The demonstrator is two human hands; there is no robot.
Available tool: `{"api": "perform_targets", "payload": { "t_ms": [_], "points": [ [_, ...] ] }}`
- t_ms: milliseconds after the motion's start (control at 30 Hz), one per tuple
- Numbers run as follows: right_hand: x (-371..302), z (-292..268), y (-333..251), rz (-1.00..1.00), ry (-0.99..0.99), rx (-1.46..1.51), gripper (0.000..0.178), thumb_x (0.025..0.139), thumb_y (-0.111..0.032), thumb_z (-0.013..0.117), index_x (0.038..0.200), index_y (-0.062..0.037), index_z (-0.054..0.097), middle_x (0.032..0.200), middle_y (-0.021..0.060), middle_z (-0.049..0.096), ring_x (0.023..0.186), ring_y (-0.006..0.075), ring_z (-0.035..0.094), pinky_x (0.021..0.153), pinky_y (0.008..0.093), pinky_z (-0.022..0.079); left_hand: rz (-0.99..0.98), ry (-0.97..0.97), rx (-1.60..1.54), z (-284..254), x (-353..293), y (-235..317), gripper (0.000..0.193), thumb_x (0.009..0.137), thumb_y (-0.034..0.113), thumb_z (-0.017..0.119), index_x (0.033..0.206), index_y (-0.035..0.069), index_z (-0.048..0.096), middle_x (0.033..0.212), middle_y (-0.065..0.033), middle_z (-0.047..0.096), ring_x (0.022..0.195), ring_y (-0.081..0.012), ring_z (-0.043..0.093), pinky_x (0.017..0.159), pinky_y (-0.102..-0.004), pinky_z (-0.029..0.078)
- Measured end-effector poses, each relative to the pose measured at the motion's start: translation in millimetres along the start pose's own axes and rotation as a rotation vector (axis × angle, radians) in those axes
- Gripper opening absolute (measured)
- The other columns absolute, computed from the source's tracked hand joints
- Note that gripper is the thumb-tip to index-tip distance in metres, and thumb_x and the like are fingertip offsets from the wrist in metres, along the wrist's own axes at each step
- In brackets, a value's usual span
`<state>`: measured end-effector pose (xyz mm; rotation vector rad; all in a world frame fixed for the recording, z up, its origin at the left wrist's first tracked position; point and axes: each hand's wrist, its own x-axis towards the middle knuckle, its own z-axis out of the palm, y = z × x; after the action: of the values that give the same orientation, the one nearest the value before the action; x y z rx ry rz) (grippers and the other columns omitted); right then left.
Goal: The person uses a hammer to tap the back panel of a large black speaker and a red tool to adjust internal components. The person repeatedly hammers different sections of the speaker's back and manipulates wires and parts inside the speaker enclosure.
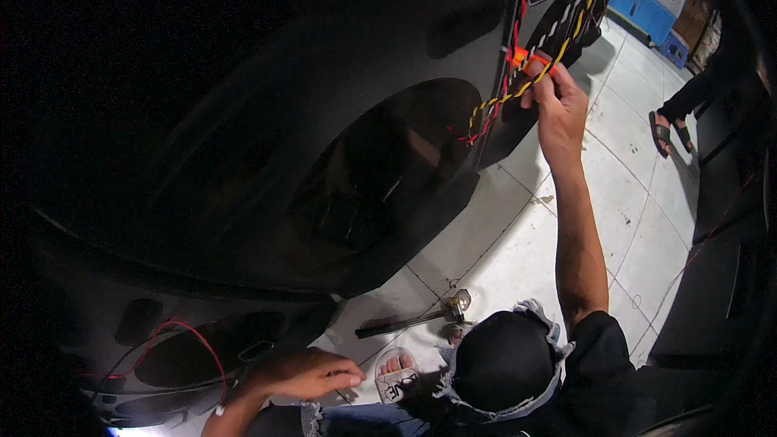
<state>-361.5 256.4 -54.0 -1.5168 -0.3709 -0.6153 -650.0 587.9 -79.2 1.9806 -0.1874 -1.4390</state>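
My right hand (558, 109) is raised along the edge of a large black cabinet (405, 57). Its fingers are closed on a bright orange tool (520, 58) with a small pale tip; the exact kind is hard to make out. A yellow-and-black twisted wire (576, 28) crosses in front of the tool and fingers. Beside it hang a white-and-black twisted wire (558, 24) and a red-and-black one (520, 12). The lower wire ends dangle before a round opening (388, 162). Low at the left, my left hand (303, 374) holds nothing, its fingers loosely stretched.
A hammer (421, 320) lies on the white tiled floor (518, 251) near my sandalled foot (396, 376). A second black panel with a red wire (198, 336) stands low left. At the upper right are a blue-and-white appliance (647, 0) and another person's foot (661, 133).
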Motion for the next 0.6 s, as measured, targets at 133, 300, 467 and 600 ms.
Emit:
{"api": "perform_targets", "payload": {
  "t_ms": [133, 300, 467, 600],
  "points": [
    [5, 26, 4, -0.083, -0.004, 0.027, 0.021, 0.097, -0.009, 0.057, 0.109, 0.0071, 0.064, 0.091, 0.0043, 0.060, 0.067, 0.0072, 0.054, 0.059, 0.0219, 0.044, -0.057, 0.299, 0.035, 23, -41, 72, 0.036, 0.097, 0.034, 0.058, 0.121, 0.008, 0.062, 0.112, -0.0186, 0.066, 0.106, -0.0328, 0.064, 0.093, -0.0415, 0.049],
    [5, 32, 5, -0.309, 0.023, -0.131, 0.015, 0.090, 0.003, 0.057, 0.104, 0.0070, 0.064, 0.090, 0.0064, 0.059, 0.066, 0.0077, 0.054, 0.058, 0.0212, 0.042, -0.161, 0.526, 0.032, 55, -23, 94, 0.034, 0.095, 0.032, 0.060, 0.123, 0.013, 0.063, 0.108, -0.0176, 0.066, 0.105, -0.0329, 0.064, 0.091, -0.0419, 0.051],
    [6, 33, 13, -0.379, -0.005, -0.280, 0.015, 0.094, -0.009, 0.063, 0.101, 0.0029, 0.069, 0.089, 0.0047, 0.060, 0.066, 0.0095, 0.060, 0.056, 0.0223, 0.044, -0.187, 0.448, 0.103, 48, 0, 59, 0.036, 0.095, 0.032, 0.061, 0.127, 0.015, 0.061, 0.107, -0.0177, 0.066, 0.105, -0.0335, 0.064, 0.091, -0.0429, 0.050],
    [9, 37, 18, -0.521, 0.011, -0.299, 0.018, 0.094, -0.014, 0.066, 0.100, 0.0025, 0.069, 0.086, 0.0060, 0.062, 0.064, 0.0109, 0.060, 0.055, 0.0237, 0.044, -0.209, 0.418, 0.141, 49, 8, 47, 0.039, 0.094, 0.033, 0.062, 0.130, 0.016, 0.059, 0.107, -0.0178, 0.066, 0.105, -0.0339, 0.064, 0.091, -0.0437, 0.050]
  ]
}}
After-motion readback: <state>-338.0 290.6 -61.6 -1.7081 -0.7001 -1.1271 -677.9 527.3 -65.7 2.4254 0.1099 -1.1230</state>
